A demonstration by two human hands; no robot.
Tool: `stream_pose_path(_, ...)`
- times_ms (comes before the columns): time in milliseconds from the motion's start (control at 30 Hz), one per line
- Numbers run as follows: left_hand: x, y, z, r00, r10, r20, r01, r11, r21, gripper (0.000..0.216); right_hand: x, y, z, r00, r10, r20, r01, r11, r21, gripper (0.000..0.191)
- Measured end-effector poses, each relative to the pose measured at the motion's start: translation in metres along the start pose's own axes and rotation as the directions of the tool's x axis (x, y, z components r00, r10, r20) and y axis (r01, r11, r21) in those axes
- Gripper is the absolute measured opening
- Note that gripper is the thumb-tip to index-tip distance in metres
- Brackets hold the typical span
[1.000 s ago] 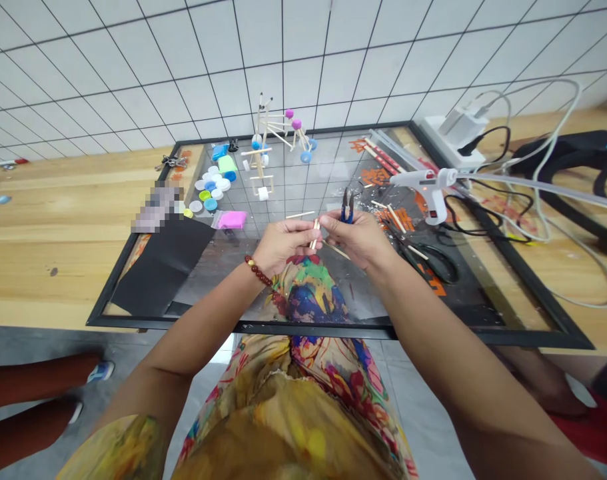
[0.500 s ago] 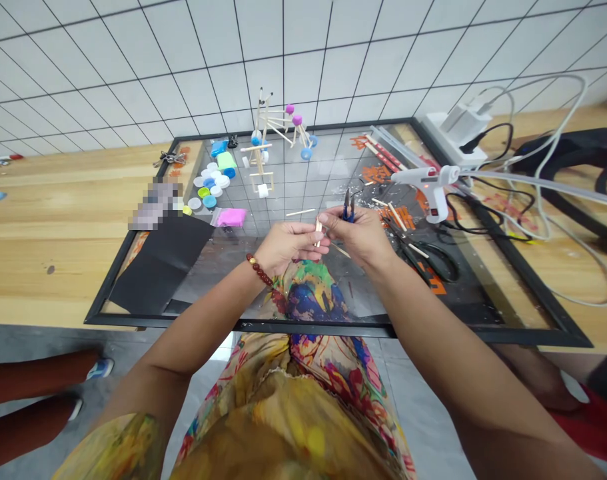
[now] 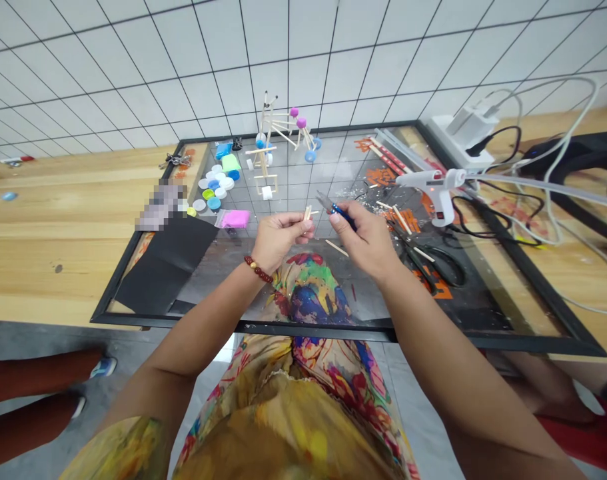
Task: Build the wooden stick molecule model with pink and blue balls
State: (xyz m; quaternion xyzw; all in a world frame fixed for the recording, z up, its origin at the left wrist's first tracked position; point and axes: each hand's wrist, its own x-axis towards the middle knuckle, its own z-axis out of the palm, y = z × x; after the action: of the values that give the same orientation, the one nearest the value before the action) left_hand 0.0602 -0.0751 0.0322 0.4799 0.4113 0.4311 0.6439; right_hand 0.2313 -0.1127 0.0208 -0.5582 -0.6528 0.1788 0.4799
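My left hand [image 3: 279, 239] is closed on short wooden sticks [image 3: 307, 213] that poke up past its fingertips. My right hand [image 3: 366, 237] grips small blue-handled pliers [image 3: 333, 207], whose metal jaws point left toward the stick tips with a small gap between them. Both hands hover above the black-framed glass board [image 3: 483, 283] on the wooden table. One loose wooden stick [image 3: 337, 248] lies on the glass just under my right hand.
A white glue gun [image 3: 432, 187] stands to the right, with black scissors [image 3: 428, 257], cables and a power strip [image 3: 460, 130] beyond. A stick-and-cap model [image 3: 283, 133], coloured bottle caps [image 3: 212, 190], a pink pad [image 3: 234, 219] and black paper [image 3: 166, 263] lie left. Someone's feet [image 3: 90, 373] show at lower left.
My hands drew slightly apart. The pliers tilted from upright to pointing left at the sticks, and the sticks rose a little in my left hand.
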Motion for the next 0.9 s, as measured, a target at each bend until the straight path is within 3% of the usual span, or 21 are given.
stream_pose_path(167,0.003,0.003,-0.003,0.999,0.007,-0.052,-0.008,1.0,-0.025,0.018,-0.006,-0.003,0.002,0.995,-0.074,0.063,0.089,0.953,-0.289,0.038)
stream_pose_path(433,0.003,0.002,-0.005,0.999,0.001,-0.035,0.001,0.999,0.039,0.017,-0.007,-0.004,0.002,0.992,-0.112,0.064,0.129,0.866,-0.484,0.041)
stream_pose_path(733,0.008,-0.012,-0.007,0.98,0.201,0.005,-0.197,0.957,0.213,0.019,-0.007,-0.006,0.002,0.988,-0.115,0.101,0.151,0.83,-0.537,0.046)
stream_pose_path(900,0.011,-0.02,-0.009,0.923,0.384,-0.006,-0.36,0.87,0.337,0.012,-0.008,-0.007,0.002,0.989,-0.113,0.098,0.147,0.854,-0.5,0.046)
